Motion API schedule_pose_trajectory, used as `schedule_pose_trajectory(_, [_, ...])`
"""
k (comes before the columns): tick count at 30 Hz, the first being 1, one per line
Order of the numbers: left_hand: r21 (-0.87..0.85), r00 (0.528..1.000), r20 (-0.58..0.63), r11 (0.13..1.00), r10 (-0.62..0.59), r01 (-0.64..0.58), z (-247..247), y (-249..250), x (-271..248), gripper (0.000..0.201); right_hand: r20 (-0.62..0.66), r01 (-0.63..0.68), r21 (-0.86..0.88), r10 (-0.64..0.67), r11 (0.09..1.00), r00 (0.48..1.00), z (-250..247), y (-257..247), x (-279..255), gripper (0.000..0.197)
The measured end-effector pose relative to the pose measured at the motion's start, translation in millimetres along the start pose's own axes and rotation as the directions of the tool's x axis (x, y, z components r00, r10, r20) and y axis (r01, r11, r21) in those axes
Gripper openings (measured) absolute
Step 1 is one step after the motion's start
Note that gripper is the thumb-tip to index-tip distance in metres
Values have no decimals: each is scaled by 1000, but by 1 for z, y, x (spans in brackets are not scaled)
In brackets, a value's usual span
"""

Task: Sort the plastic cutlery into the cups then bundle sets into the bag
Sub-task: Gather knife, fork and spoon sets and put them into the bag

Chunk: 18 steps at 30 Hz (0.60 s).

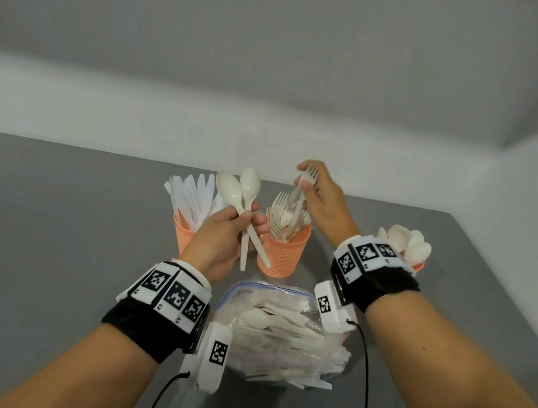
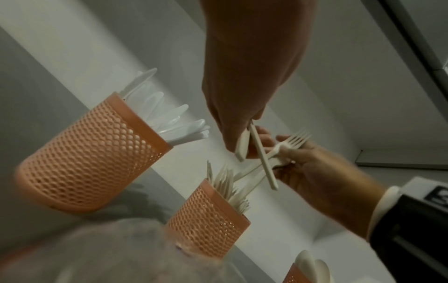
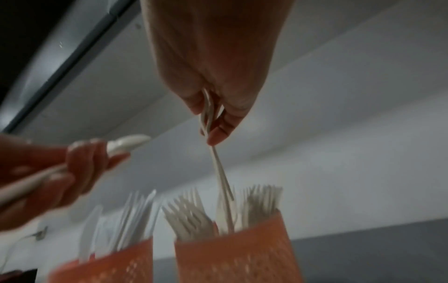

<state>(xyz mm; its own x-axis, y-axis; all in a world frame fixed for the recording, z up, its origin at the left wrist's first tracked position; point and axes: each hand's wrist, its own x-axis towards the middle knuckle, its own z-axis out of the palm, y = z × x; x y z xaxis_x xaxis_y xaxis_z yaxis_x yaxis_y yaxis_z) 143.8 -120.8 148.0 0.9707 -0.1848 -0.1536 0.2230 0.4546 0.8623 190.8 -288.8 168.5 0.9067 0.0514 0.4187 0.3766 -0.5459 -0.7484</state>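
Note:
My left hand (image 1: 233, 223) grips two cream spoons (image 1: 244, 188) by their handles, bowls up, in front of the knife cup (image 1: 184, 231). My right hand (image 1: 311, 189) pinches forks (image 1: 305, 183) just above the middle orange mesh cup (image 1: 283, 254), which is full of forks; their handle ends still reach into it (image 3: 226, 193). A third orange cup of spoons (image 1: 407, 240) stands behind my right wrist. The clear zip bag (image 1: 277, 329) with bundled cutlery lies on the table between my forearms. In the left wrist view the spoon handles (image 2: 263, 157) cross below my palm.
The grey table (image 1: 50, 225) stretches left and right of the cups. A white wall runs just behind them. The table's right edge (image 1: 503, 299) slants close past the spoon cup. Wrist camera cables hang beside the bag.

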Motion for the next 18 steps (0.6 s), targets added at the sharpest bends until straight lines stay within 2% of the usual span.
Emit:
schedule_pose_trajectory(4, [35,1000,2,999,-1,1,-3,1,0,21,125,-114,9,112,993,986,12,20,-6,21])
schedule_pose_trajectory(7, [62,1000,24,998,-6,5,-1,-2,-1,22,259,-237,-111,259,965,931,18,25,-7,28])
schedule_pose_trajectory(8, [80,999,33,997,-3,0,1,-4,-2,22,256,-239,-173,278,955,926,19,27,-5,33])
schedule_pose_trajectory(10, [111,998,56,994,8,-14,4,-6,-3,23,142,-204,-222,239,953,961,17,22,-4,41])
schedule_pose_trajectory(12, [132,996,85,990,30,-41,8,-8,-3,23,-33,-159,-92,156,983,987,11,9,-6,42])
schedule_pose_trajectory(13, [150,994,98,987,41,-55,11,-10,-3,23,-69,-154,36,156,987,985,8,-1,-10,42])
schedule_pose_trajectory(14, [180,993,109,982,45,-65,14,-11,-4,22,-43,-166,179,177,970,983,6,-13,-15,44])
schedule_pose_trajectory(16, [310,988,142,945,67,-108,25,-13,-5,21,116,-252,351,225,902,967,6,-34,-26,55])
schedule_pose_trajectory(17, [430,983,164,891,81,-145,31,-15,-5,21,160,-273,343,230,899,960,8,-39,-29,61])
schedule_pose_trajectory(18, [561,978,188,807,94,-186,38,-17,-5,22,153,-264,315,226,912,962,9,-41,-32,63])
